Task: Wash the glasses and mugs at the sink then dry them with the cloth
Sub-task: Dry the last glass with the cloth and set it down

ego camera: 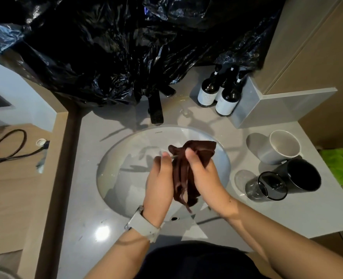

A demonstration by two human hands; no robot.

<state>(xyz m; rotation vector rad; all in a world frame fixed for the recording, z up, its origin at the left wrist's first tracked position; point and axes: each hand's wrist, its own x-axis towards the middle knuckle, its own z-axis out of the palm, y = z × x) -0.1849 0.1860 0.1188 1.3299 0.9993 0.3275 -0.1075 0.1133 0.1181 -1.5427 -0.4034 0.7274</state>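
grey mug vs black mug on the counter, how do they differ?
Colour: the grey mug is pale grey with a light inside; the black mug is dark inside and out. Place: the grey mug stands farther back, toward the bottles; the black mug is nearer the person, right beside the clear glass. Shared: both stand upright, mouths open, on the counter right of the sink, untouched by either hand.

Head camera, looking steeply down at the sink [126,141] from close above.
Single wide-angle view facing the back wall; both forearms enter from the bottom edge, and the counter [267,214] bends towards the frame edges.
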